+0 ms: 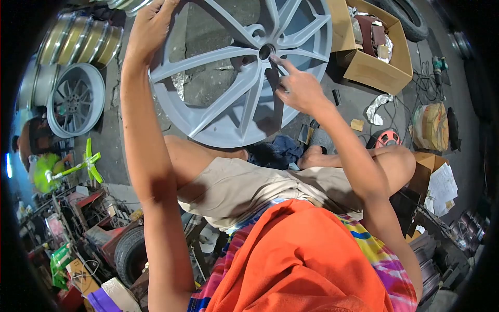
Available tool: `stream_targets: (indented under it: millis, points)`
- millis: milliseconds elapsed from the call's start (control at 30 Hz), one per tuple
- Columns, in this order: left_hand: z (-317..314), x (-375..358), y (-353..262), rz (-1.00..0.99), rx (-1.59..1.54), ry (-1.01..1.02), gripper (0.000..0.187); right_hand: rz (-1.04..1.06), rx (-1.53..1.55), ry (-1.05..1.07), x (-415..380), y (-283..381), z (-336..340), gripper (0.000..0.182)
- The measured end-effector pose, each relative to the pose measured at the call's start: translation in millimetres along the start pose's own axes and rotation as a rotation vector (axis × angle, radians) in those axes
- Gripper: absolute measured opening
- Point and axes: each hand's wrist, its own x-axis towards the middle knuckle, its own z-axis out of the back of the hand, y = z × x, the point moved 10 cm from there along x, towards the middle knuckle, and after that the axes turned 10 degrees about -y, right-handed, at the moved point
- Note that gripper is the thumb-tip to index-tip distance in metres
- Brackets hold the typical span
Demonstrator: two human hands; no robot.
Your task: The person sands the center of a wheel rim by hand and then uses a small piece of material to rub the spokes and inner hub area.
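A large grey alloy wheel rim (208, 112) stands upright on the floor in front of my knees. My left hand (150, 26) grips its upper left edge and steadies it. My right hand (296, 86) rests against a spoke just right of the hub hole (266, 51), index finger stretched toward the hub; I cannot tell whether it holds anything small. I sit low with my legs folded, in beige shorts and an orange shirt.
An open cardboard box (371, 67) of sanding material stands at the upper right, with cables, crumpled paper and a tyre nearby. More rims (75, 99) lean at the upper left. Tools, a small tyre (130, 252) and clutter fill the lower left.
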Motion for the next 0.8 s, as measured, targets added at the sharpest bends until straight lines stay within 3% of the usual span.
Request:
stream_targets:
  millis: [100, 167, 200, 267, 300, 333, 400, 467, 533, 667, 733, 767, 800]
  points:
    - [-1, 0, 7, 0.034, -0.049, 0.002, 0.038, -0.037, 0.004, 0.049, -2, 5, -8, 0.028]
    - [-1, 0, 6, 0.020, -0.037, 0.001, 0.038, -0.119, 0.288, 0.014, 0, 8, -2, 0.026]
    - [0, 1, 6, 0.006, -0.022, 0.001, 0.039, -0.117, 0.289, 0.017, -2, 7, -5, 0.026]
    - [-1, -3, -8, -0.016, 0.006, -0.012, 0.039, -0.369, 0.884, -0.086, -8, -8, -10, 0.024]
    - [0, -5, -14, -0.039, 0.032, -0.022, 0.039, -0.405, 0.900, -0.171, -13, -13, -7, 0.022]
    - [1, -4, -15, -0.034, 0.033, -0.025, 0.039, -0.405, 0.899, -0.165, -12, -17, -6, 0.022]
    - [-3, -4, -15, -0.041, 0.064, 0.008, 0.040, -0.190, 0.220, -0.291, -9, -22, 24, 0.022]
    - [-6, -4, -17, -0.036, 0.048, 0.015, 0.040, -0.156, 0.157, -0.303, 4, -25, 26, 0.025]
    - [-10, -4, -20, -0.031, 0.032, 0.022, 0.040, 0.124, -0.012, -0.462, 16, -5, 39, 0.028]
    - [-14, -2, -25, -0.041, -0.004, 0.040, 0.040, 0.180, 0.004, -0.493, 6, -2, 16, 0.027]
    - [-15, -5, -24, -0.062, 0.013, 0.053, 0.040, -0.118, 0.322, -0.319, -10, -6, 1, 0.027]
    - [-15, -4, -20, -0.009, -0.023, 0.049, 0.040, -0.181, 0.369, -0.190, -19, -5, -9, 0.027]
    - [-16, -2, -17, 0.039, -0.060, 0.047, 0.040, -0.187, 0.367, -0.197, -27, -3, -7, 0.027]
